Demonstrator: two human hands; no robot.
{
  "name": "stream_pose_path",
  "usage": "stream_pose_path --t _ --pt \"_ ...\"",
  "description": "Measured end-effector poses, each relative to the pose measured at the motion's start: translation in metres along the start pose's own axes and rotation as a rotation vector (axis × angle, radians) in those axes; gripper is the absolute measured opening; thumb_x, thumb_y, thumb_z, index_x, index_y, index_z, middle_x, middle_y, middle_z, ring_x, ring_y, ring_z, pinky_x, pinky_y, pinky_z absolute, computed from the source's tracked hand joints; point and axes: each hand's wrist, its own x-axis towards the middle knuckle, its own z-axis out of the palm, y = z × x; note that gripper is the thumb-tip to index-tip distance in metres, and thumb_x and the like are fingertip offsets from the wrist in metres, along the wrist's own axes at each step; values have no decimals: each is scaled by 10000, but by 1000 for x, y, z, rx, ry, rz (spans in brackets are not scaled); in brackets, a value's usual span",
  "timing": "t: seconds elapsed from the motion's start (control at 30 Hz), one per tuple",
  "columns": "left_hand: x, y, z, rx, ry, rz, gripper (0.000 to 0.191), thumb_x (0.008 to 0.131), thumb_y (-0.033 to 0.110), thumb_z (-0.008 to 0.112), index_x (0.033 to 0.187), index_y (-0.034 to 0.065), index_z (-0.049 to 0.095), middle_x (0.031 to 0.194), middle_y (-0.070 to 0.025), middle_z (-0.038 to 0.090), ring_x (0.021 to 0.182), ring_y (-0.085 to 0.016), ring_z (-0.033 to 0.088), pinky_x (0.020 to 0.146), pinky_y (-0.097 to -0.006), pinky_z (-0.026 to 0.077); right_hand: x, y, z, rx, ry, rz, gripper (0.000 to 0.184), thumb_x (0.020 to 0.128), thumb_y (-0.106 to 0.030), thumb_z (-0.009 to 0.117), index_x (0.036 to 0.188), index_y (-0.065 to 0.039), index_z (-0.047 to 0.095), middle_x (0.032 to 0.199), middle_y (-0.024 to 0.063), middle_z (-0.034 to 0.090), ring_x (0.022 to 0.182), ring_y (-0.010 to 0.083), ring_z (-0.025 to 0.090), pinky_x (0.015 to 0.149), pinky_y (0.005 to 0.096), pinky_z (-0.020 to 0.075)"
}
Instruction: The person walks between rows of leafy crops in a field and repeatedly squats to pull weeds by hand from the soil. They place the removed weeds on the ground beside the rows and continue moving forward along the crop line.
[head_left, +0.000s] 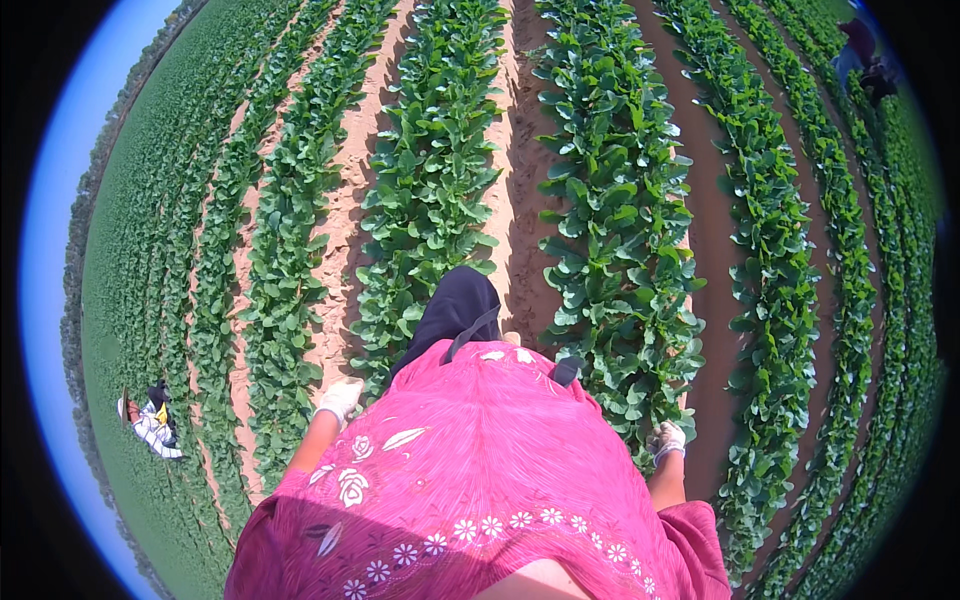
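Note:
My left hand (341, 398), in a white glove, hangs at my side above the bare furrow and the edge of a leafy crop row (431, 172). On the other side, my right hand (667, 441), gloved too, is beside the outer leaves of another crop row (611, 225). The fingers of both hands look curled, and no object shows in either; their palms are hidden. Between the hands is my pink flowered top (480, 435). One dark-trousered knee (461, 300) juts forward over the left row's edge.
A sandy furrow (534, 187) runs ahead between the two nearest rows. More rows of broad-leaved green plants (772, 247) stretch to both sides. One person (154, 424) is among the plants far left; another person (862, 60) is at the upper right. Trees (79, 225) line the field's edge.

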Motion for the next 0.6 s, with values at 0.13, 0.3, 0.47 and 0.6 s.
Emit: stream_pose_path --t 0.13,0.3,0.47,0.6 --pt "27 46 -47 -233 114 140 443 947 400 521 1223 76 644 1188 -117 677 1093 -261 630 969 -344 457 7 37 27 5 73 106 134 848 -55 499 853 -189 497 586 21 464 408 174 384 364 322 299" --pt "73 102 -62 -318 65 294 411 935 349 565 1229 74 649 1175 -106 688 1091 -204 631 951 -319 468 -7 58 121 113 -218 148 141 872 -30 532 932 -153 565 639 36 524 459 179 446 405 330 363" --pt "99 151 -72 -153 -133 338 425 902 365 586 1204 77 671 1169 -99 693 1108 -215 632 973 -314 460 7 5 193 -79 -222 -102 373 877 -48 609 1245 -50 550 773 52 630 578 171 583 503 329 490" --pt "135 186 -106 -7 -117 315 477 897 424 569 1208 77 667 1171 -120 689 1117 -250 628 990 -332 450 26 -70 217 -299 -131 -44 426 871 -75 597 1288 -123 525 699 30 578 441 172 489 428 357 429"
